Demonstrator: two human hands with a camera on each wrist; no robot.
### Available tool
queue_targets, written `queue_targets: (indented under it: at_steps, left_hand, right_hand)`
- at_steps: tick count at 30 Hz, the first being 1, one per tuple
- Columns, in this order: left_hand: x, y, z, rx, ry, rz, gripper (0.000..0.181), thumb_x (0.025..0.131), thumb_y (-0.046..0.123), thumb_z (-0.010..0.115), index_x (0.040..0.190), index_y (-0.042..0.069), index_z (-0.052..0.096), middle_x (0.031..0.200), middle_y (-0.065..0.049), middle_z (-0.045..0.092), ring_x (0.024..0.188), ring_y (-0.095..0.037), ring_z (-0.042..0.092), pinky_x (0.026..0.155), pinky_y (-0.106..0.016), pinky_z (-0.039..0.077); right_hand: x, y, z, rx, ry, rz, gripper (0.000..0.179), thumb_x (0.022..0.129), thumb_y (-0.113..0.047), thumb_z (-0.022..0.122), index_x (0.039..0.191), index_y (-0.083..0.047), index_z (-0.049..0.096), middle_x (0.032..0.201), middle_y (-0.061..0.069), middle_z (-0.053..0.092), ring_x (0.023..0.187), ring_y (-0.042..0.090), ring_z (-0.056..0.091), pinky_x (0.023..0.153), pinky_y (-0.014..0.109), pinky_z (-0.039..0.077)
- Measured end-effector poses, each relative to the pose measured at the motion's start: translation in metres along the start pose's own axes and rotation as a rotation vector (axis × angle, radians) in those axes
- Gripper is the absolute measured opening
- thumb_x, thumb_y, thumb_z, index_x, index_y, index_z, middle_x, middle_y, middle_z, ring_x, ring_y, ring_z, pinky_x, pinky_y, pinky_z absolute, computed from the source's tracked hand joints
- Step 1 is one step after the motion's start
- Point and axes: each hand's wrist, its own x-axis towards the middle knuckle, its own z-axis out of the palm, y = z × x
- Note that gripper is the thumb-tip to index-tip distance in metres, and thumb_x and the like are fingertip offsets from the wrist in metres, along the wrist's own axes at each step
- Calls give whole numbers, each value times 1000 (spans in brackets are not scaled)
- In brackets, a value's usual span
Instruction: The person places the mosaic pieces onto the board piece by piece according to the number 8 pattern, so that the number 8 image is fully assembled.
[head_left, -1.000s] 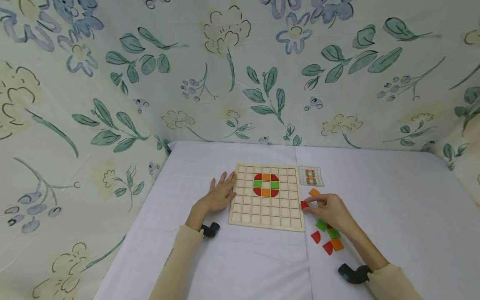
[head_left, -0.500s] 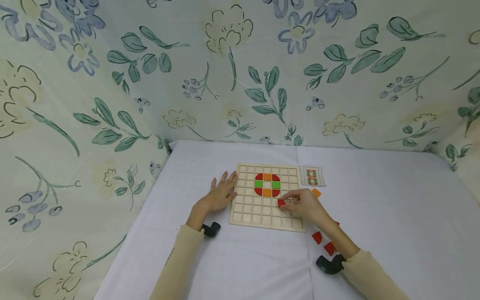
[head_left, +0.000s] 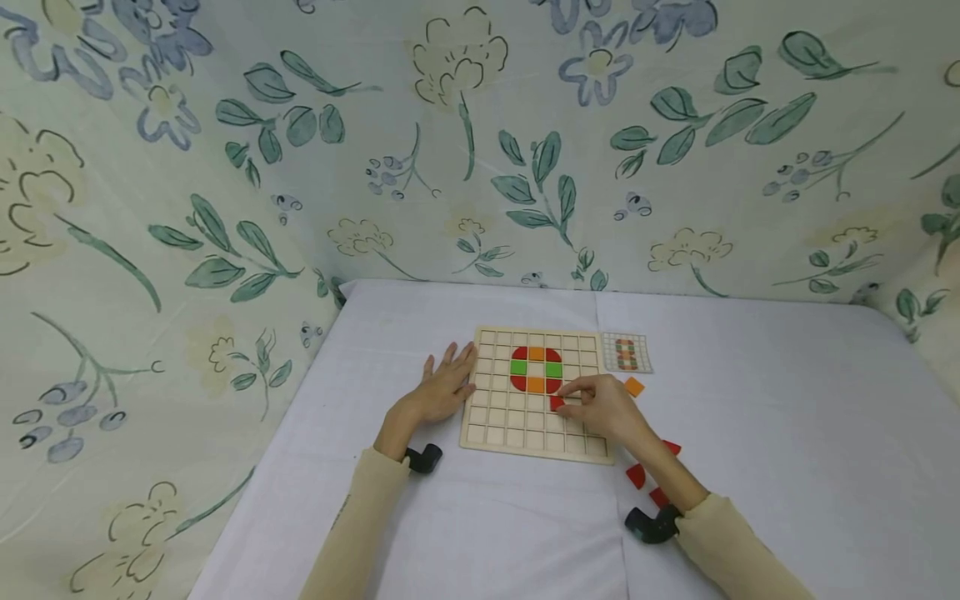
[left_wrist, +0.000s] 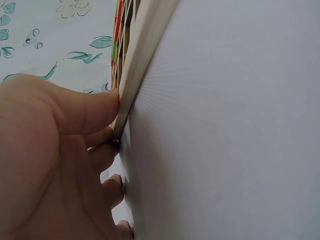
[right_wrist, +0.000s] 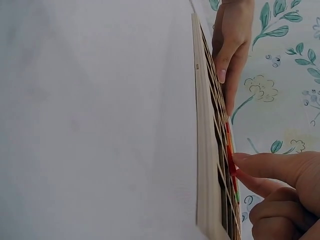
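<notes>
A square wooden grid board [head_left: 495, 421] lies on the white cloth. Red, green and orange pieces form a ring on it, including a green square [head_left: 518, 367] and an orange square [head_left: 536, 385]. My right hand [head_left: 611, 410] pinches a small red piece [head_left: 557, 403] between thumb and fingers, just below the ring's lower right corner. In the right wrist view the red piece [right_wrist: 234, 171] meets the board's surface; whether it is seated in a cell I cannot tell. With fingers spread, my left hand [head_left: 437, 396] rests against the board's left edge, its thumb [left_wrist: 95, 107] touching the side.
A small patterned grid card [head_left: 627, 353] lies right of the board, an orange square [head_left: 634, 387] below it. Several loose pieces, among them a red quarter-round [head_left: 636, 476], lie near my right forearm, which partly hides them. Floral cloth [head_left: 465, 167] hangs behind the table.
My right hand has carried the red piece leftward from beside the board to over the grid below the ring. My left hand has stayed at the board's edge.
</notes>
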Motion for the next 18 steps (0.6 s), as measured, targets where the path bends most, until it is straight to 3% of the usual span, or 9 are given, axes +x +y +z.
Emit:
queue_targets:
  at_steps: [18]
  left_hand:
    - [1, -1, -1, 7, -13, -7, 68, 112, 32, 40, 167, 11, 7, 176, -4, 1, 163, -32, -9, 128, -64, -10]
  right_hand:
    - [0, 2, 6, 16, 8, -48, 20, 85, -19, 86, 101, -9, 81, 58, -3, 38, 56, 14, 34, 52, 23, 28]
